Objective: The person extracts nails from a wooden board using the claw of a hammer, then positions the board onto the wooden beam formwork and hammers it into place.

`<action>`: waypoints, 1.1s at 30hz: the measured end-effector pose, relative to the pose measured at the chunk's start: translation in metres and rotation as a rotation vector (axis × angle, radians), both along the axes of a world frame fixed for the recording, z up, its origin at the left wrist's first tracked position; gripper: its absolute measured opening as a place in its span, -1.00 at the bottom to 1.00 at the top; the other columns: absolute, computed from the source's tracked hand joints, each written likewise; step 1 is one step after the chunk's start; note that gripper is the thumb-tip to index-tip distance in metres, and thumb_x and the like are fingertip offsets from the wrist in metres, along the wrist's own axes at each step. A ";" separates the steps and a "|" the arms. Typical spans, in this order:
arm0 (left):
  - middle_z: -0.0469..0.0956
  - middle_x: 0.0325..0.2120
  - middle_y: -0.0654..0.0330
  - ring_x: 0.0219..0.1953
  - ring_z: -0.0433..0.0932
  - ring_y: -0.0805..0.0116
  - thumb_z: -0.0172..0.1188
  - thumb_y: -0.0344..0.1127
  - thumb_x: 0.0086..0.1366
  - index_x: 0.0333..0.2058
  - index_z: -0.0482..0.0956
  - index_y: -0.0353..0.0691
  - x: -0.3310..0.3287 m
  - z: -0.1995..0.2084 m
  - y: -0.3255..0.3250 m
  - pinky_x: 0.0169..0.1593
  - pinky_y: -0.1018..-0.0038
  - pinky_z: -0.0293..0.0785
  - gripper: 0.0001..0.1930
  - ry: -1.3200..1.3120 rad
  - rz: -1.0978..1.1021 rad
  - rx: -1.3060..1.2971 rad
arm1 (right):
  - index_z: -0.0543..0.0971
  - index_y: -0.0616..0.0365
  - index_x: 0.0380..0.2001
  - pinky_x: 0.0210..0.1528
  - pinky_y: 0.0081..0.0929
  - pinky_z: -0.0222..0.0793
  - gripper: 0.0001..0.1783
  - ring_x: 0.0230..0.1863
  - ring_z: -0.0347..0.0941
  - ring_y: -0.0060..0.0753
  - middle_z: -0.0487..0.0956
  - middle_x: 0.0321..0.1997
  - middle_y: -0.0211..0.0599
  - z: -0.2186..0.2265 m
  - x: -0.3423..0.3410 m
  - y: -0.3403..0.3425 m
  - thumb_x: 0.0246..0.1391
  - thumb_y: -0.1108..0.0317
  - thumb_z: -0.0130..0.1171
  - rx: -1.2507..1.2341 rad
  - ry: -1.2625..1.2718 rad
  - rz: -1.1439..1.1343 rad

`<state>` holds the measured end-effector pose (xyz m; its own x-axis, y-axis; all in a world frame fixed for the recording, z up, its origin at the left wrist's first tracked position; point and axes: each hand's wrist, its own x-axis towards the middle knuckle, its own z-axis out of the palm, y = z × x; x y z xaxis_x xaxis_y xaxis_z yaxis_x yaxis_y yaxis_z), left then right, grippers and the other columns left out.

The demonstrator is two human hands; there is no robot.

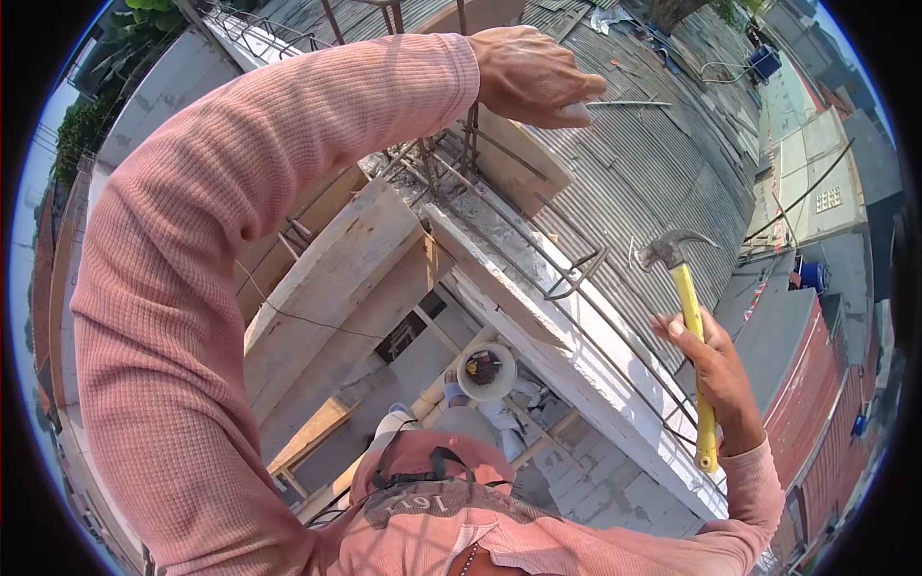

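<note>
A claw hammer [683, 278] with a yellow handle is upright in my right hand [722, 370]; its dark metal head points up and the claw curves to the right. My right fingers wrap round the middle of the handle. My left arm stretches up and across the view, and my left hand [533, 77] is closed beyond the column's rebar [468, 134]. Its fingers are pressed together; whether they hold anything cannot be made out. Between the hands runs a concrete-topped beam form [605, 336] with thin steel bars [624, 331] along it.
Wooden form boards [331, 259] stand left of the beam. Well below, a white bucket [487, 372] with tools in it is beside my feet, near bamboo poles [432, 394]. A corrugated roof [663, 182] slopes away beyond the beam. A loose wire [307, 317] crosses the boards.
</note>
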<state>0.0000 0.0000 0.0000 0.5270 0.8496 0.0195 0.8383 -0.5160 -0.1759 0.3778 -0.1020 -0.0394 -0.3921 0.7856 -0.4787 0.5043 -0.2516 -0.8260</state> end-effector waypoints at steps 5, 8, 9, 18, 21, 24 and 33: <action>0.56 -0.61 0.21 -0.52 0.62 0.26 0.00 -0.10 0.42 -0.21 0.56 -0.17 -0.003 -0.007 -0.002 -0.29 0.29 0.66 -0.72 0.041 -0.032 0.033 | 0.44 0.14 -0.13 -0.31 -0.66 0.38 -0.67 -0.48 0.46 -0.61 0.58 -0.21 -0.23 -0.023 -0.006 -0.016 0.34 0.08 0.12 0.068 0.112 -0.083; 0.62 -0.53 0.21 -0.39 0.66 0.26 0.07 -0.13 0.38 -0.28 0.60 -0.16 -0.001 -0.001 -0.013 -0.17 0.31 0.67 -0.75 0.034 -0.086 0.069 | 0.45 0.14 -0.17 -0.51 -0.72 0.24 -0.70 -0.57 0.32 -0.71 0.54 -0.36 -0.37 -0.013 -0.004 -0.020 0.32 0.12 0.14 0.137 0.072 -0.086; 0.64 -0.50 0.22 -0.35 0.67 0.25 0.10 -0.14 0.37 -0.30 0.61 -0.15 0.000 0.001 -0.015 -0.13 0.32 0.66 -0.77 0.027 -0.172 0.146 | 0.46 0.14 -0.18 -0.51 -0.72 0.23 -0.70 -0.57 0.32 -0.71 0.53 -0.38 -0.39 -0.014 -0.003 -0.019 0.31 0.11 0.15 0.156 0.051 -0.072; 0.52 0.08 -0.06 0.13 0.51 0.20 0.02 -0.03 0.48 0.25 0.37 -0.26 0.066 0.011 0.054 0.22 0.44 0.38 -0.48 -0.340 -0.548 0.317 | 0.47 0.17 -0.14 -0.55 -0.75 0.32 -0.68 -0.61 0.36 -0.72 0.58 -0.37 -0.34 -0.041 -0.005 -0.008 0.32 0.11 0.16 0.184 0.106 -0.111; 0.55 -0.12 -0.04 -0.08 0.56 0.19 0.04 -0.08 0.43 0.08 0.43 -0.27 0.124 0.066 0.015 0.06 0.38 0.46 -0.59 -0.439 -0.485 0.408 | 0.47 0.18 -0.11 -0.54 -0.75 0.36 -0.67 -0.61 0.39 -0.71 0.58 -0.37 -0.34 -0.037 -0.005 -0.009 0.32 0.13 0.17 0.177 0.136 -0.112; 0.58 -0.33 -0.01 -0.28 0.61 0.19 0.05 -0.14 0.38 -0.10 0.50 -0.28 0.172 0.117 -0.025 -0.10 0.32 0.53 -0.68 -0.711 -0.432 0.527 | 0.46 0.24 -0.05 -0.51 -0.73 0.43 -0.63 -0.59 0.43 -0.69 0.59 -0.33 -0.31 -0.036 0.001 -0.012 0.32 0.14 0.17 0.182 0.144 -0.130; 0.55 -0.60 0.02 -0.52 0.57 0.06 0.20 -0.26 0.29 -0.35 0.55 -0.29 0.230 -0.011 -0.216 -0.36 0.22 0.47 -0.81 -1.598 -0.359 0.160 | 0.41 0.26 0.17 -0.32 -0.70 0.51 -0.45 -0.31 0.54 -0.63 0.53 -0.28 -0.43 -0.029 0.017 -0.022 0.31 0.08 0.21 0.256 0.156 -0.153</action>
<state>0.2297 -0.2156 -0.0110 0.0447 0.6320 0.7737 0.0604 -0.7748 0.6294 0.3944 -0.1244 -0.0688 -0.3133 0.9280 -0.2014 0.3388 -0.0889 -0.9367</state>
